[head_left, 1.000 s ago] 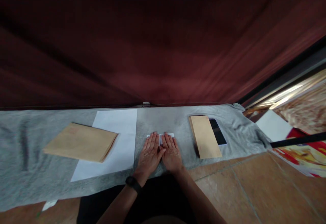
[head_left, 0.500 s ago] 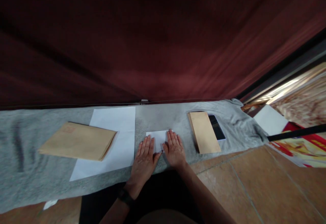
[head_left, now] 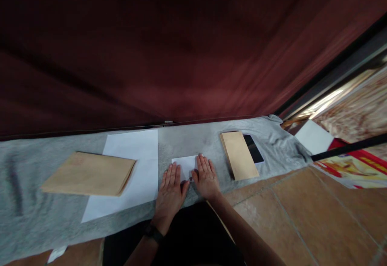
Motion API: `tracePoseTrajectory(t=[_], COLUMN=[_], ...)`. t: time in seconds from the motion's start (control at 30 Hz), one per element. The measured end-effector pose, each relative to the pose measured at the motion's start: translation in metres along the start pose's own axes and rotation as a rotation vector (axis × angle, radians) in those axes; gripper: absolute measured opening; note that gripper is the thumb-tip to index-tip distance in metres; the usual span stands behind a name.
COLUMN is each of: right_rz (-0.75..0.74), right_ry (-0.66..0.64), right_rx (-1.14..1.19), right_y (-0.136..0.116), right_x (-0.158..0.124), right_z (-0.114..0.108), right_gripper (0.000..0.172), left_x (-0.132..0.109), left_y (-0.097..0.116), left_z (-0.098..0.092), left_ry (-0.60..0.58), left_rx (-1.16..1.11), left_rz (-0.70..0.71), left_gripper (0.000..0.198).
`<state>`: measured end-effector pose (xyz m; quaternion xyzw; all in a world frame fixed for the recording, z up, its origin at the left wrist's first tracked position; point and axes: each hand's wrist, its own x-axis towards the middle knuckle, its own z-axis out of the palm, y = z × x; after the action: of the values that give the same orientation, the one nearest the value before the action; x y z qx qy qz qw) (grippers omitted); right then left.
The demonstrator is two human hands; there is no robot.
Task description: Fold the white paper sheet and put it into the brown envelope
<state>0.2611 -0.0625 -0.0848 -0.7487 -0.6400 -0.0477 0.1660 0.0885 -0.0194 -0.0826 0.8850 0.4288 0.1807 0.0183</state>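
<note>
A small folded white paper (head_left: 185, 164) lies on the grey cloth in front of me, its near part covered by my hands. Flat on its left side rests my left hand (head_left: 171, 189), fingers stretched out and a dark band on the wrist. My right hand (head_left: 207, 180) presses flat on its right side, fingers also extended. The two thumbs come close together over the paper's near edge. Neither hand grips anything.
To the left, a stack of brown envelopes (head_left: 90, 174) overlaps large white paper (head_left: 133, 177). On the right, narrower brown envelopes (head_left: 241, 155) partly cover a dark-screened phone (head_left: 254, 149). Grey cloth (head_left: 193, 137) spreads beneath; a dark red curtain (head_left: 181, 56) hangs behind. A printed box (head_left: 353, 165) stands at far right.
The view has shifted and tilted slightly. Both hands stay flat on the folded paper, with no clear movement against it.
</note>
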Motion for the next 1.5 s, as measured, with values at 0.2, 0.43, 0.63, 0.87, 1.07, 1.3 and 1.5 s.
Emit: tracePoseTrajectory(t=[0.2, 0.43, 0.63, 0.87, 1.07, 1.3, 1.5], right_rz=[0.02, 0.042, 0.045, 0.059, 0.068, 0.061, 0.07], right_ry=[-0.003, -0.034, -0.05, -0.047, -0.03, -0.015, -0.018], right_rx=[0.022, 0.044, 0.066, 0.088, 0.086, 0.073, 0.08], right_y=[-0.001, -0.001, -0.001, -0.001, 0.0, -0.001, -0.002], right_x=[0.001, 0.005, 0.008, 0.011, 0.012, 0.011, 0.012], right_z=[0.002, -0.001, -0.004, -0.002, 0.004, 0.004, 0.001], right_gripper=[0.062, 0.063, 0.063, 0.064, 0.064, 0.063, 0.064], left_x=[0.001, 0.004, 0.006, 0.008, 0.01, 0.012, 0.012], left_y=[-0.001, -0.002, -0.005, -0.014, -0.018, -0.016, -0.015], left_z=[0.002, 0.004, 0.004, 0.013, 0.014, 0.002, 0.006], left_ry=[0.042, 0.059, 0.079, 0.102, 0.122, 0.067, 0.121], left_rx=[-0.046, -0.082, -0.07, -0.06, -0.074, -0.066, -0.026], left_rz=[0.01, 0.02, 0.043, 0.118, 0.147, 0.165, 0.165], left_gripper=[0.07, 0.074, 0.074, 0.077, 0.078, 0.06, 0.061])
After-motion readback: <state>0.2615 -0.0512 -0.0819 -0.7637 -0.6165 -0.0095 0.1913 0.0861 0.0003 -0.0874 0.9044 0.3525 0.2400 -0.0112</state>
